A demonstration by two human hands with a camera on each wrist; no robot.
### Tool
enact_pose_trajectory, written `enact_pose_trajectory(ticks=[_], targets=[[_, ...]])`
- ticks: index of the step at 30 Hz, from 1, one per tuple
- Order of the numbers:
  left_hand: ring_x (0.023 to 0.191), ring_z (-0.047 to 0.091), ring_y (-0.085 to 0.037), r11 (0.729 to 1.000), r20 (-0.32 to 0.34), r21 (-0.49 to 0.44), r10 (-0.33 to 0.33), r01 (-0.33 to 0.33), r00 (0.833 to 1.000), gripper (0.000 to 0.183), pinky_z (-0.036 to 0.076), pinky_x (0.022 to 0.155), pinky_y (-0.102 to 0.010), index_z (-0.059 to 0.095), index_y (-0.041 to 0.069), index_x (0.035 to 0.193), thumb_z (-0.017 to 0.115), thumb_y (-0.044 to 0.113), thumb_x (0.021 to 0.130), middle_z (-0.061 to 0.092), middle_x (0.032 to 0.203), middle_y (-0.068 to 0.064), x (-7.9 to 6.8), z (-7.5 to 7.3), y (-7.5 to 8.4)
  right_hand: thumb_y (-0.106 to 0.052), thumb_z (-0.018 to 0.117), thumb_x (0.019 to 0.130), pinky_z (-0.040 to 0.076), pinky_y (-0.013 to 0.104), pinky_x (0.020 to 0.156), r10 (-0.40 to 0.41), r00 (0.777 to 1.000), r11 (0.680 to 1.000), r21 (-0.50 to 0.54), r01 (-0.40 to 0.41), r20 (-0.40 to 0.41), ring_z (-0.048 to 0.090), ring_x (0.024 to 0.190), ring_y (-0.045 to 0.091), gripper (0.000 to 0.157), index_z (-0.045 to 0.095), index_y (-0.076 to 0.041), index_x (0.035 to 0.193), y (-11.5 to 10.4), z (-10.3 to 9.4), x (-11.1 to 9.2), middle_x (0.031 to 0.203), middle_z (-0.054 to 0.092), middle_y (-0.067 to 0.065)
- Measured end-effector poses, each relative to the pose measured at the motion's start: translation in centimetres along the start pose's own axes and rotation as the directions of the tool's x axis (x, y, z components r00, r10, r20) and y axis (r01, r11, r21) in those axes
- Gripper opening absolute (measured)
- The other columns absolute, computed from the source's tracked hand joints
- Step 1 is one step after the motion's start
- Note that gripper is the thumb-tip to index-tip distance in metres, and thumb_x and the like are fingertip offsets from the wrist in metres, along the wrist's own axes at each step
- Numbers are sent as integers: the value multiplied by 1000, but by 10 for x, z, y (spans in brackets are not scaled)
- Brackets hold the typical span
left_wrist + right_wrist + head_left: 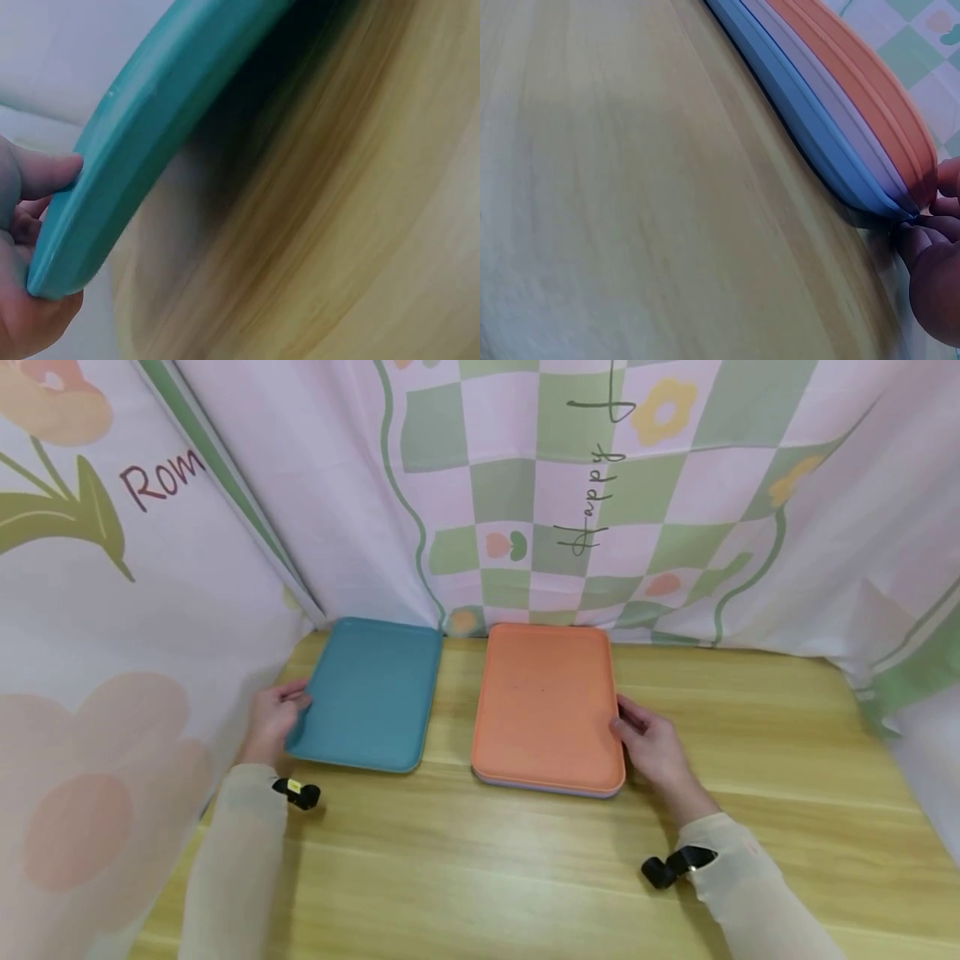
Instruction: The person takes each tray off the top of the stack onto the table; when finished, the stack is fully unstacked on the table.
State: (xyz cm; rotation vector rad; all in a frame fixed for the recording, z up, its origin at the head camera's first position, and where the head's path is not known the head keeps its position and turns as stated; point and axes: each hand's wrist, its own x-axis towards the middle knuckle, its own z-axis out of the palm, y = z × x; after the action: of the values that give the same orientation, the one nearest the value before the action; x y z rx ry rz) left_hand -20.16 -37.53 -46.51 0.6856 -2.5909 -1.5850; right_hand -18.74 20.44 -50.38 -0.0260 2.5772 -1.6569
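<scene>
A teal tray [367, 693] lies toward the left in the head view. My left hand [273, 718] grips its left edge, thumb on the rim. In the left wrist view the teal tray [142, 142] is raised off the table and tilted, with shadow beneath. To its right is a stack topped by an orange tray [547, 706]. The right wrist view shows a lavender tray [832, 82] under the orange one and a blue tray [795, 105] at the bottom. My right hand [656, 752] holds the stack's right edge; some fingertips are hidden behind the rims.
Everything is on a wooden table [465, 868]. A patterned curtain [570, 568] hangs along its back edge, close behind the trays. White cloth [172, 635] with flower prints borders the left side, near my left hand.
</scene>
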Motion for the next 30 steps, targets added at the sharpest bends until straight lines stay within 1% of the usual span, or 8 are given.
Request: enact_pose_trajectory(ticks=[6,10,13,16,18,22,26,30], targets=[[137,63,-26,999,-9,36,-12,12,1000,47,47,93,-14,58,-1,153,61,5,107,60,154,-26,6,-2,-4,-21,56,113,44,-2,89,15,1000,1000,4,-15,0,51,149,40,55,44,-1,163,2,-1,0,163,50,27],[131,66,-38,992,-58,122,40,-33,997,41,47,79,-11,66,-9,141,64,2,102,66,143,-32,7,-1,-7,-22,56,113,44,-2,89,30,1000,1000,2,-30,1,51,149,39,55,45,-2,163,2,0,-1,163,50,26],[100,76,-25,974,-118,210,115,-89,986,34,44,68,-8,72,-14,127,69,0,96,72,128,-34,6,-2,-9,-23,56,113,44,-2,88,34,999,999,-5,-34,5,50,150,40,56,45,-2,163,3,0,-1,163,50,26],[71,64,1,967,-145,230,147,-111,978,31,43,63,-6,75,-15,119,71,-1,92,77,116,-33,6,-3,-10,-24,57,113,43,-2,89,37,999,999,-8,-37,6,50,150,39,56,45,-3,163,3,-1,-1,163,50,25],[64,53,12,972,-149,210,135,-102,980,32,44,62,-6,75,-15,119,71,-1,91,78,111,-31,6,-4,-10,-24,57,113,43,-2,89,36,999,999,-8,-36,3,50,150,38,56,45,-4,163,2,-1,-1,163,50,25],[59,49,15,980,-160,189,88,-57,983,34,43,62,-6,75,-14,121,73,0,90,81,107,-26,5,-5,-11,-24,57,113,43,-2,90,33,999,999,-11,-33,-5,51,150,38,55,46,-5,163,1,0,-1,163,51,24],[62,53,10,970,-175,240,81,-37,981,33,42,65,-7,76,-12,119,73,0,89,82,108,-24,6,-5,-11,-24,58,112,43,-3,89,33,999,999,-13,-33,-12,52,149,37,55,47,-6,163,-1,0,-1,162,52,23],[80,74,-21,933,-170,351,148,-80,974,29,44,70,-15,78,-11,114,70,0,88,80,111,-26,8,-4,-10,-22,59,112,43,-2,90,33,999,999,12,-33,-19,52,149,37,54,48,-5,162,0,0,-1,161,52,23]])
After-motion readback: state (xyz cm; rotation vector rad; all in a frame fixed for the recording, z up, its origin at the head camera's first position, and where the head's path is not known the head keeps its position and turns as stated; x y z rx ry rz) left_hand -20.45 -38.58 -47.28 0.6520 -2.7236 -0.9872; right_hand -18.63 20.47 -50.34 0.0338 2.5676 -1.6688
